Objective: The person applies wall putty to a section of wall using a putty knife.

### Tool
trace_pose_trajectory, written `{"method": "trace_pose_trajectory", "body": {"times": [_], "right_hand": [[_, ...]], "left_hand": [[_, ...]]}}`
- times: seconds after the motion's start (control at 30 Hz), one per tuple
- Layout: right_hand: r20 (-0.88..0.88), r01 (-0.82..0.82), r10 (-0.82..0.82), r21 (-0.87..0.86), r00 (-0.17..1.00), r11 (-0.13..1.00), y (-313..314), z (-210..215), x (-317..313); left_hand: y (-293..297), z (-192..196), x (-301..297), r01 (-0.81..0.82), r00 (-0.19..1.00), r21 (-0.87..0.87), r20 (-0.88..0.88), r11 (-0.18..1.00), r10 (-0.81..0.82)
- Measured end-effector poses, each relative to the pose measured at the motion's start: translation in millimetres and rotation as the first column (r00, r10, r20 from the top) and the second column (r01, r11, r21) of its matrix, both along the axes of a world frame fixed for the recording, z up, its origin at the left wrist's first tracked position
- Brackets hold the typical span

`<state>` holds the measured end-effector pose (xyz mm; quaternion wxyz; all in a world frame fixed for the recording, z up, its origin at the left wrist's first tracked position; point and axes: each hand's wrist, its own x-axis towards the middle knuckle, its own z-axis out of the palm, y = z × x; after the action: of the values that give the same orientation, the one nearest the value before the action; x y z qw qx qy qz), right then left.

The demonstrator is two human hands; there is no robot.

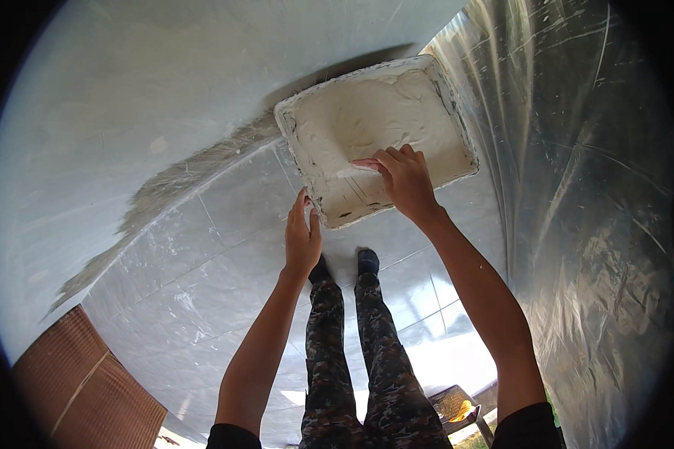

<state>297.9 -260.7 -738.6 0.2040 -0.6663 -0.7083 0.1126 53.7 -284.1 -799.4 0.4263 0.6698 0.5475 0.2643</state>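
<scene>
A rectangular tray [468,142] with a crusted rim stands in front of me, filled with a thick off-white paste [367,112]. My right hand [410,179] is closed around a flat pinkish-red scraper [363,163] and holds it down at the paste; most of the scraper is hidden by the fingers or the paste. Beside it, the tray's near left part shows a thinner layer with straight scrape lines. At the tray's near left corner, my left hand [302,239] has its bent fingers and thumb against the outer rim.
A smooth grey wall [165,97] with a darker damp-looking band along its base rises at left. Clear plastic sheeting [569,187] hangs at right. Grey tiles [240,247] lie underfoot. A brown ribbed panel [86,374] is at lower left, and a dark mesh basket [451,404] behind me.
</scene>
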Motion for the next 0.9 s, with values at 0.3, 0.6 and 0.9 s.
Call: {"method": "trace_pose_trajectory", "body": {"times": [0.3,0.6,0.9], "right_hand": [[-0.026,-0.079,0.079,0.016,0.997,0.997,-3.0,1.6,0.3],[0.008,-0.164,0.163,0.03,0.987,0.986,-6.5,-5.7,-4.5],[-0.042,-0.314,0.312,-0.042,0.949,0.949,-26.2,-1.4,10.0]], "left_hand": [[-2.2,-2.7,-0.6,-0.005,1.0,0.008,0.007,1.0,0.005],[-4.9,-2.7,6.0,-0.025,1.0,0.005,0.001,1.0,0.025],[-6.0,-4.5,9.0,-0.051,0.998,0.02,0.021,0.998,0.051]]}}
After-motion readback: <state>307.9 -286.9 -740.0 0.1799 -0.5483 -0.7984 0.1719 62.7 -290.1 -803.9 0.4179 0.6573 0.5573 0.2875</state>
